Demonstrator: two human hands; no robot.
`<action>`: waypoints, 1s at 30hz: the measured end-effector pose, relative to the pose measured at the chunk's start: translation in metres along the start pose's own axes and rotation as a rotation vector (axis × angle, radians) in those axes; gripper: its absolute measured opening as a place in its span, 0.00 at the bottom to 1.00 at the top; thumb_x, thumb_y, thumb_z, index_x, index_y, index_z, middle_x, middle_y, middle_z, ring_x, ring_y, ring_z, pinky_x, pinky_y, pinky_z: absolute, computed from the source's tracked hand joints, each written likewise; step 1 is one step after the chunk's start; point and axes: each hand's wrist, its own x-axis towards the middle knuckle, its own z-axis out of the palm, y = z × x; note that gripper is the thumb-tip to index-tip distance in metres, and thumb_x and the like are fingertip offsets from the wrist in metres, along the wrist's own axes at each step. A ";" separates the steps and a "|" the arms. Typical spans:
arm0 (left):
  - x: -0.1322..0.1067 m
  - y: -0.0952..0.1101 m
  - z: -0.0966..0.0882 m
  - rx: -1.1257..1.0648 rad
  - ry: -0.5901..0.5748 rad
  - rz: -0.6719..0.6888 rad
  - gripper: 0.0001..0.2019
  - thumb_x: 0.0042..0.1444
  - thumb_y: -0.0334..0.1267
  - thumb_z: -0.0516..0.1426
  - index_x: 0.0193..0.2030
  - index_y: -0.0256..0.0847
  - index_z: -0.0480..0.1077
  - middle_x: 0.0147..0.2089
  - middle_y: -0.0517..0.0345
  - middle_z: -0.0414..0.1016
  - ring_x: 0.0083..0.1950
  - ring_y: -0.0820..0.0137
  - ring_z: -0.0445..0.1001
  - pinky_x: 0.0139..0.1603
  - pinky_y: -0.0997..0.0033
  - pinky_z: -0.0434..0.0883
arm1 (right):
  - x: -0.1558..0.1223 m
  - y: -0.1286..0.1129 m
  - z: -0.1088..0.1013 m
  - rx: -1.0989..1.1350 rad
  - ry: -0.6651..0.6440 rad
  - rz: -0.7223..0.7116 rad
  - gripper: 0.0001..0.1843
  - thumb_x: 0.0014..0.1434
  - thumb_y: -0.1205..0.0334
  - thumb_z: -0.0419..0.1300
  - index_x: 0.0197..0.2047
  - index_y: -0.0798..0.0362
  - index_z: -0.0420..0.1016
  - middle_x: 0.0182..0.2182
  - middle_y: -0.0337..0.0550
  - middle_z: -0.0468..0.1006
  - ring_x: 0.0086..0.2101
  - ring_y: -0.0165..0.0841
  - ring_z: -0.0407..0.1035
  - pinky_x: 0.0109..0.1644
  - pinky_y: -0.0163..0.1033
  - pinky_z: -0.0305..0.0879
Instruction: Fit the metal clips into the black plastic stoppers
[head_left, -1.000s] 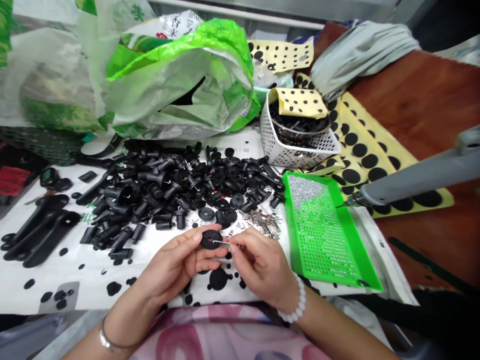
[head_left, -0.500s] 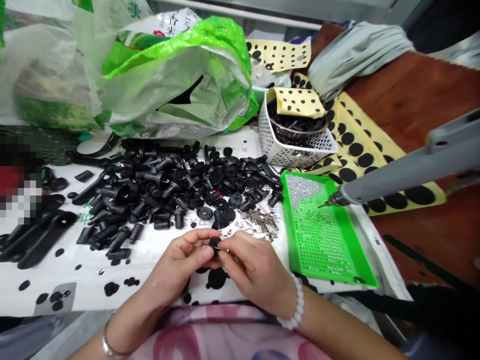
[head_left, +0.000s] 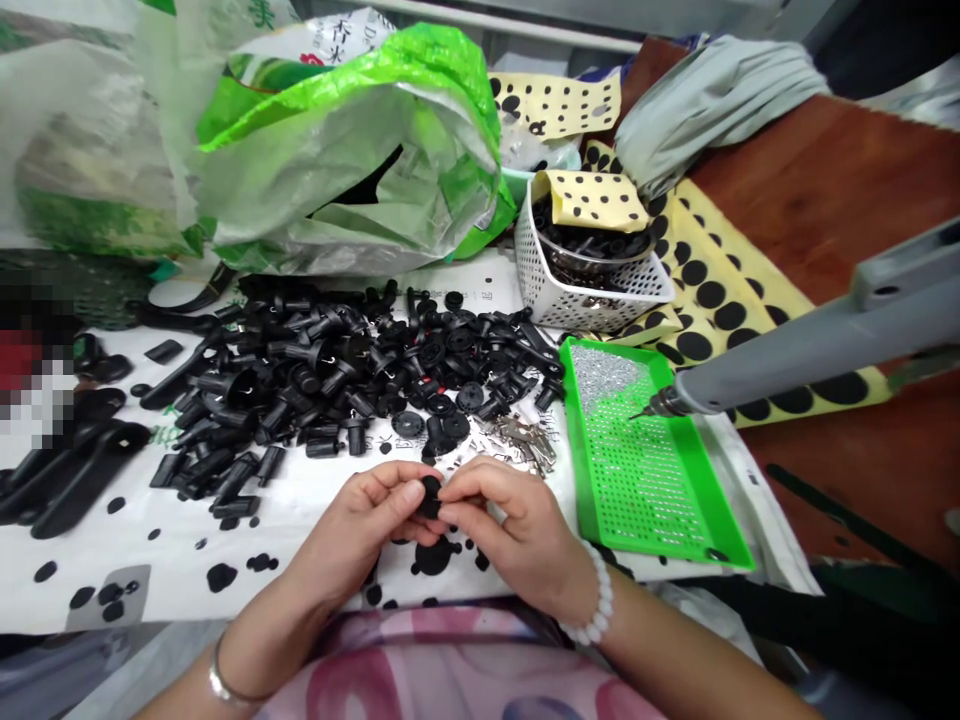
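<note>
My left hand (head_left: 382, 510) pinches a small round black plastic part (head_left: 430, 496) between thumb and fingers, just above the front of the table. From the other side, the thumb and index finger of my right hand (head_left: 510, 520) close at the edge of that part; whether they also hold some tiny piece cannot be made out. Just beyond my hands lies a big heap of black plastic parts (head_left: 315, 370), mostly short cylinders and discs. Small metal clips (head_left: 525, 445) are scattered beside the heap, behind my right hand.
A green tray (head_left: 739, 540) of tiny silver pieces lies to the right, under the tip of a grey electric screwdriver (head_left: 660, 403). Behind stand a white basket (head_left: 536, 270) and a large green-white plastic bag (head_left: 337, 200). Black handles (head_left: 90, 470) lie at left.
The round black part has turned so its flat face shows more. The thin metal bit seen earlier near my right fingertips no longer shows, and those fingers are straighter.
</note>
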 end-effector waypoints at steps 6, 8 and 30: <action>0.004 -0.004 -0.001 0.087 -0.019 -0.003 0.18 0.47 0.47 0.63 0.39 0.35 0.72 0.27 0.55 0.78 0.26 0.71 0.76 0.30 0.75 0.73 | -0.001 0.005 0.003 -0.046 -0.048 -0.082 0.06 0.58 0.70 0.57 0.30 0.54 0.73 0.26 0.40 0.73 0.29 0.29 0.68 0.34 0.35 0.66; 0.005 -0.005 -0.001 0.127 -0.051 -0.016 0.17 0.48 0.48 0.62 0.36 0.35 0.71 0.24 0.55 0.77 0.25 0.71 0.76 0.28 0.75 0.72 | -0.002 0.006 0.003 -0.069 -0.072 -0.107 0.07 0.59 0.70 0.56 0.30 0.54 0.73 0.26 0.40 0.73 0.29 0.29 0.67 0.34 0.34 0.66; -0.010 0.012 -0.009 0.860 -0.169 0.293 0.13 0.62 0.39 0.48 0.30 0.39 0.68 0.26 0.62 0.69 0.28 0.74 0.67 0.29 0.79 0.63 | 0.012 -0.001 -0.012 -0.299 -0.303 -0.203 0.25 0.56 0.54 0.61 0.54 0.57 0.66 0.45 0.51 0.70 0.41 0.37 0.67 0.45 0.42 0.66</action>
